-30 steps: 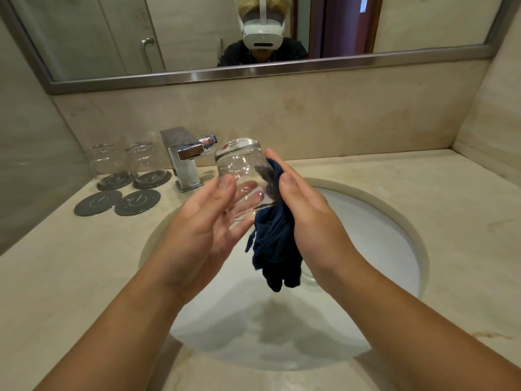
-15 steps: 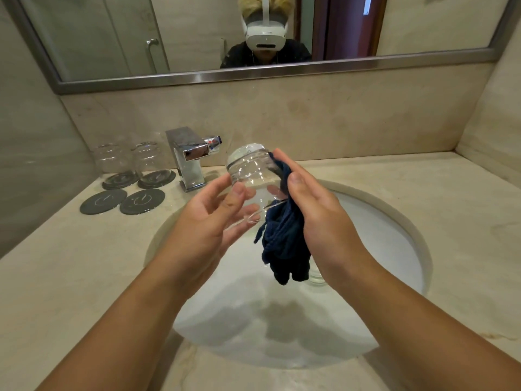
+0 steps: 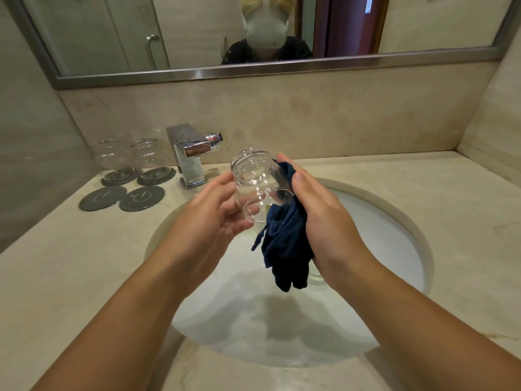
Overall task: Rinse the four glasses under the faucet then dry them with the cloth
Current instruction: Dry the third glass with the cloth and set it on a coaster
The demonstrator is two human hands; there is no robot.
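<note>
Most of the view is a pale stone countertop (image 3: 380,198), and sunk into it is a wide round basin (image 3: 282,328) that lies directly under both hands. At the back left stands the chrome faucet (image 3: 191,156), with no water visibly running. Left of it lie four dark coasters (image 3: 141,198), the back pair bearing two glasses (image 3: 112,155), apparently mouth-down. Over the basin the left hand (image 3: 208,221) cradles a third glass (image 3: 253,179), thumb on its near wall and fingers loosely curled beneath it. The long axis of this glass is tilted: the base points up and away toward the faucet, the mouth down and toward the right hand (image 3: 324,215). That hand clamps a bunched dark blue cloth (image 3: 284,244) in its palm and presses it to the right wall of the glass, thumb on top, the loose end hanging over the basin. The mouth opens just beside the cloth, so the right hand looks better placed to wipe inside. Open room lies on the counter's right, while the faucet spout sits near the base. A clear rim behind the cloth's hem may be the fourth glass, though that cannot be told.
</note>
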